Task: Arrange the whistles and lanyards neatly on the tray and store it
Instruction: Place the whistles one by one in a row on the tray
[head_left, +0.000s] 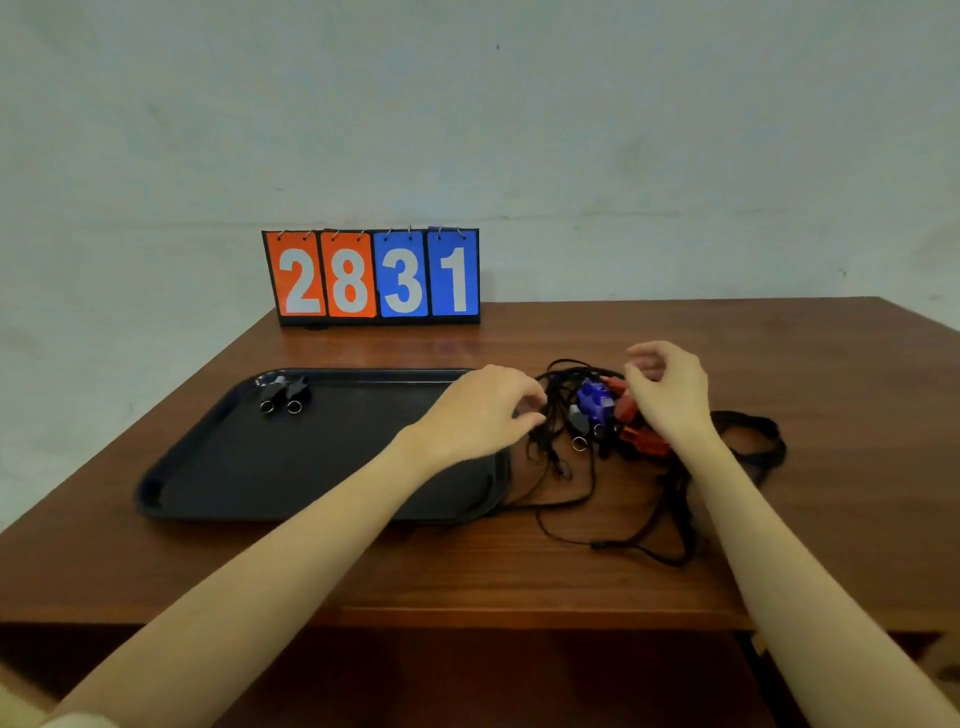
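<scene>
A black tray (218, 467) lies on the wooden table, with two black whistles (283, 397) side by side in its far left corner. Right of the tray is a tangled pile: blue whistles (595, 401), red whistles (647, 441) and black lanyards (566, 499) spreading toward the table's front. My left hand (483, 413) reaches over the tray's right edge, and its thumb and fingertips pinch a lanyard cord at the pile's left side. Just over the red whistles, my right hand (672, 392) hovers with loosely curled fingers, holding nothing that I can see.
A flip scoreboard (371, 275) reading 28 and 31 stands at the back of the table against the wall. A loop of black strap (763, 441) lies right of the pile. The table's front edge runs just below the lanyards.
</scene>
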